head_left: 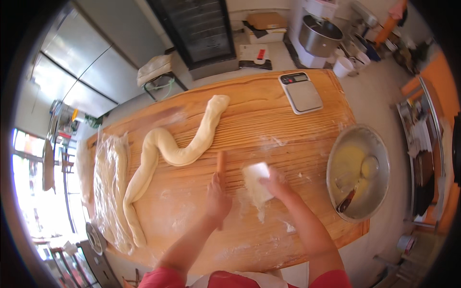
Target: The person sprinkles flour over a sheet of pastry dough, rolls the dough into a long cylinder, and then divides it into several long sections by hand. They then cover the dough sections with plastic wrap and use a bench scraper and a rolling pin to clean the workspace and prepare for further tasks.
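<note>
My left hand [219, 199] is wrapped round a thin wooden rolling pin [221, 163], which lies nearly in line with my forearm on the wooden table. To its right, my right hand [277, 185] grips a white dough scraper [257, 170], slightly blurred. Pale floury dough scraps [254, 189] lie at and below the scraper. A long, thick rope of dough [180, 157] winds in an S across the table's left half, apart from both hands. Further left, more dough strips [109, 192] rest under clear plastic film.
A steel bowl [382, 192] at the table's right holds yellow liquid, a ladle and a dark-handled tool. At the far right corner sits a digital scale [303, 96]. Flour streaks mark the wooden table [249, 129]. Beyond it stand a mixer [321, 38] and a stool [156, 69].
</note>
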A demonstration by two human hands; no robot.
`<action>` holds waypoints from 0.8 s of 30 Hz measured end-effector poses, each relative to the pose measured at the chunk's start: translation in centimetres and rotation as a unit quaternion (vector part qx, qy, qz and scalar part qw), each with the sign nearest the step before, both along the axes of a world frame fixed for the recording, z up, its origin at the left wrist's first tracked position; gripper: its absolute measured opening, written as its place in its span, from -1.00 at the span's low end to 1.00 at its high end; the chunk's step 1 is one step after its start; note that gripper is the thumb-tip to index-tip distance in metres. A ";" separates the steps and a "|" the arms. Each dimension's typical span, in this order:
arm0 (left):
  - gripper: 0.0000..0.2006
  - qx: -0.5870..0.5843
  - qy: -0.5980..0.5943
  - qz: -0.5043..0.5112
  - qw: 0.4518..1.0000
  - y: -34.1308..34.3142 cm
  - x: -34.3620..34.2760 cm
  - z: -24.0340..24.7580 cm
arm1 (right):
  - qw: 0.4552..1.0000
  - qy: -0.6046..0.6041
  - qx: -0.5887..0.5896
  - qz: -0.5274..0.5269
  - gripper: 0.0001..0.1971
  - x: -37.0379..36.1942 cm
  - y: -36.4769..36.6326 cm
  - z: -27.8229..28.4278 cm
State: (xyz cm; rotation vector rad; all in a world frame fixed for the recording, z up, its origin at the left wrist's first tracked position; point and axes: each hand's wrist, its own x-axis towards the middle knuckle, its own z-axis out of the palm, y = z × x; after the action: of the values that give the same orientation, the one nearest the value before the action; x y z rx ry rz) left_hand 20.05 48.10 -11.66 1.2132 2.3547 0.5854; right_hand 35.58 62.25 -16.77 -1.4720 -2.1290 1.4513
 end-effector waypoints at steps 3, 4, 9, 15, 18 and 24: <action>-0.36 -0.005 -0.016 -0.004 1.000 -5.6 -1.2 1.7 | 0.991 -0.019 0.028 -0.127 -0.61 -0.1 1.6 4.8; -0.36 -0.024 -0.004 -0.020 1.000 -7.8 -1.4 1.8 | 0.978 0.018 -0.022 -0.205 -0.64 0.8 4.4 4.8; -0.57 -0.002 -0.153 0.267 0.951 -20.2 -2.0 3.1 | 0.990 0.090 -0.051 -0.096 -0.74 -0.8 8.1 3.8; -0.71 0.088 -0.208 0.378 0.898 -26.0 -1.9 2.8 | 0.941 -0.163 0.050 0.291 -0.60 -9.8 -3.7 6.7; -0.67 0.095 -0.229 0.371 0.895 -27.5 -2.3 2.7 | 0.991 -0.019 -0.012 0.131 -0.64 -6.2 -0.6 5.2; -0.56 0.103 -0.254 0.396 0.876 -30.2 -2.0 2.4 | 0.992 0.028 -0.075 0.096 -0.67 -8.4 -1.5 1.5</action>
State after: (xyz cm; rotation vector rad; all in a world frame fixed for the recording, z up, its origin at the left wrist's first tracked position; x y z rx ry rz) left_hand 18.07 17.88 -9.27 0.0402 2.2606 1.2566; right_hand 27.19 60.74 -15.26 -1.2834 -2.2230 1.7331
